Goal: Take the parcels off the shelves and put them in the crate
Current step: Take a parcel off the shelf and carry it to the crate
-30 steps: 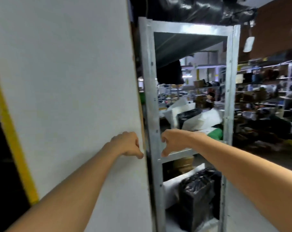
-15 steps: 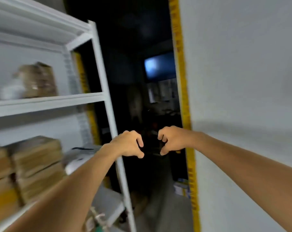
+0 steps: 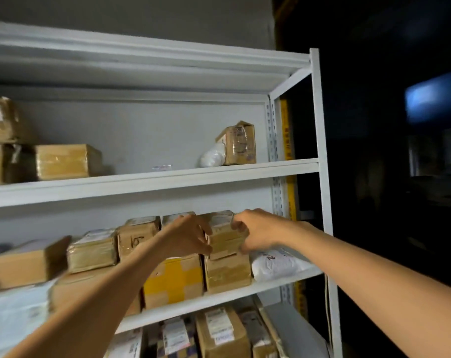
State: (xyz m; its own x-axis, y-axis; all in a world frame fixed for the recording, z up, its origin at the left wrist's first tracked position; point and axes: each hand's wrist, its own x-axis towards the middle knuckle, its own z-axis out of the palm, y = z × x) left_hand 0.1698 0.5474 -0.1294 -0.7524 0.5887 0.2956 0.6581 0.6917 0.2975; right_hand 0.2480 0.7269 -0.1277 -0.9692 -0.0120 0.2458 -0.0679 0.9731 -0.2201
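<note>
On the middle shelf [image 3: 219, 297], a row of boxes [image 3: 92, 250] sits packed side by side from the far left, so a knock passed along the row could push one towards the near edge. Next comes the left hand [image 3: 185, 236], its fingers spread and bent against the left face of the small parcel [image 3: 225, 237]. That parcel sits on top of a lower box [image 3: 228, 273] near the right end of the shelf. The hand is squeezed in beside the neighbouring stack, just above the yellow-taped box [image 3: 174, 280], and a crooked pull could drag that stack forward. The parcel's tape looks glossy, so I judge that a grip made only by pressing on the sides may slip. The right hand [image 3: 255, 233] curls its fingers round the parcel's right side and top corner, but I cannot tell where the thumb lies. If the parcel is slid rather than lifted, the lower box could ride out with it towards the shelf lip. Just right of that box lies a soft white bag [image 3: 273, 264], which could slump off if the box shifts. Furthest right, the post [image 3: 322, 177] stands near the right forearm, and a wide swing could catch it. The crate is not in view, so the parcel will have to be carried while turning away.
</note>
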